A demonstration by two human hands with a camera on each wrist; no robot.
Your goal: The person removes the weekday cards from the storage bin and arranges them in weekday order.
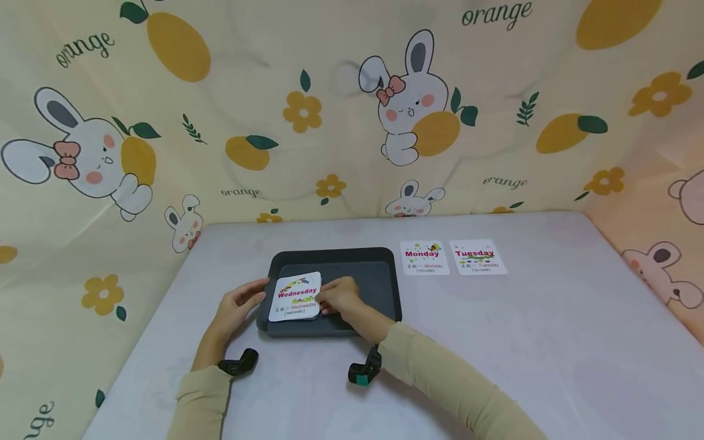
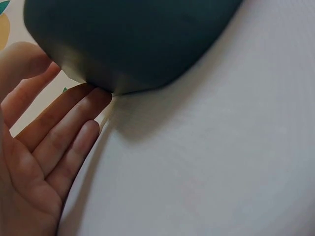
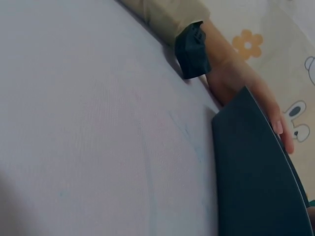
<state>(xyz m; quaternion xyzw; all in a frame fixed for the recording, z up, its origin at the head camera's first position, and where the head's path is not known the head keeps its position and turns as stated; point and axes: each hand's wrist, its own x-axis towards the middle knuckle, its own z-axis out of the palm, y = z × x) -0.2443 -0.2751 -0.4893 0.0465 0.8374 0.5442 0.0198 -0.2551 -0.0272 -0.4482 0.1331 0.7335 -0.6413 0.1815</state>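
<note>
A dark grey tray lies on the table. On its left part is a white card printed "Wednesday", with more card edges showing beneath it. My right hand pinches the card's right edge between thumb and fingers. At the tray's left side rests my left hand, its fingers mostly straight and touching the rim. The left wrist view shows the left hand's fingers against the tray's outer wall. In the right wrist view, the tray wall hides my right hand's work.
Right of the tray, a "Monday" card and a "Tuesday" card lie side by side, face up, on the white table. Behind the table hangs a cloth printed with rabbits and oranges.
</note>
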